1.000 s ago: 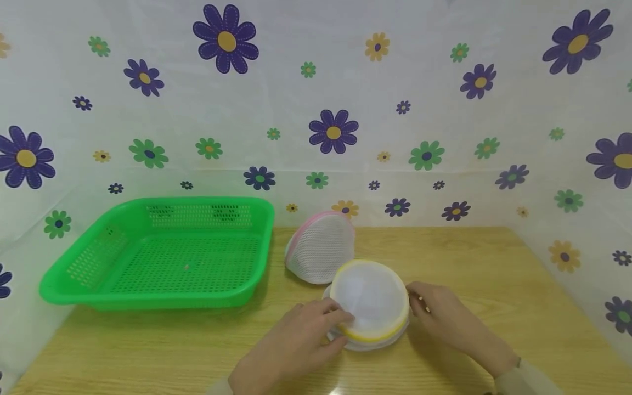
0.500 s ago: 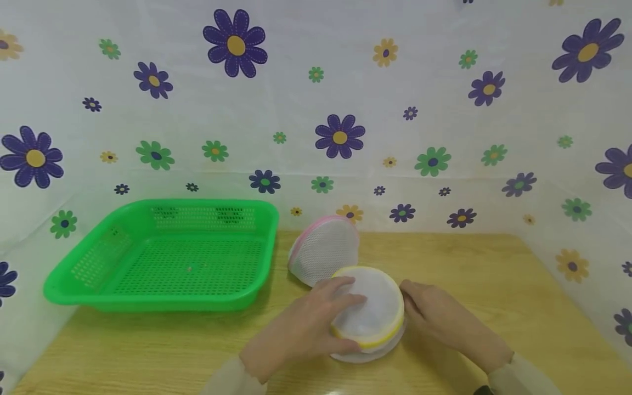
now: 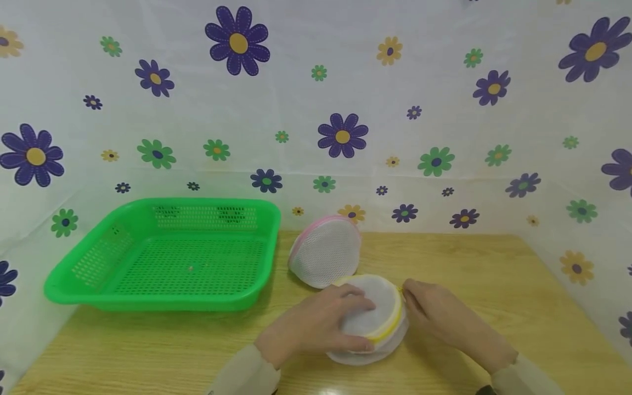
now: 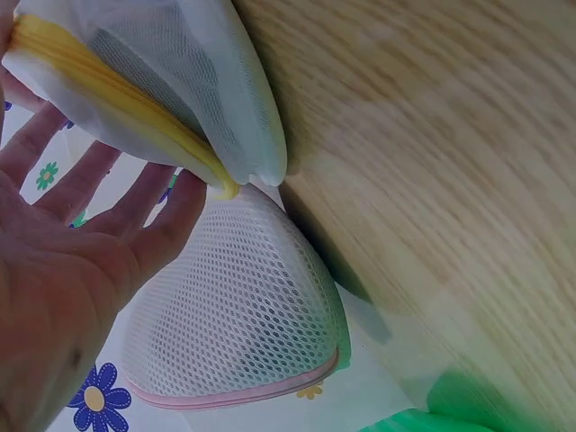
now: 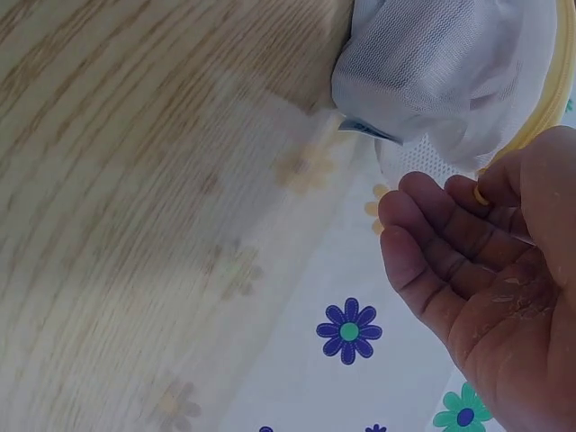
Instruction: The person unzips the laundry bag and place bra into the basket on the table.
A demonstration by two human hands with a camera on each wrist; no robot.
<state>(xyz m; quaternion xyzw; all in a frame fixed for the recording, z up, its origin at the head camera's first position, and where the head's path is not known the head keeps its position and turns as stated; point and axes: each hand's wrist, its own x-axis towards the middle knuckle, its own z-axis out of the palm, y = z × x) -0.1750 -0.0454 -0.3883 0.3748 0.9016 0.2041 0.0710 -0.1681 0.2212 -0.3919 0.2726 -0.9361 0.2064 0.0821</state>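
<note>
A round white mesh laundry bag [image 3: 387,300] with a yellow zip stands on the wooden table. My left hand [image 3: 321,321] holds it from the left, fingers over its top and thumb low on the near side. At its right edge my right hand [image 3: 436,307] pinches the small yellow zip pull [image 5: 481,193] between thumb and forefinger. Right behind is a second mesh laundry bag [image 3: 328,253], domed, with a pink zip; it also shows below the left fingers in the left wrist view. A small dark tag [image 5: 369,131] sticks out of the yellow-zip bag.
A green plastic basket [image 3: 163,303] with perforated sides stands on the left of the wooden table [image 3: 474,263]. White flowered sheeting [image 3: 276,99] hangs along the back and both sides.
My left hand has moved right and further over the top of the yellow-zip bag, which now tilts towards the right. My right hand stays at its right edge.
</note>
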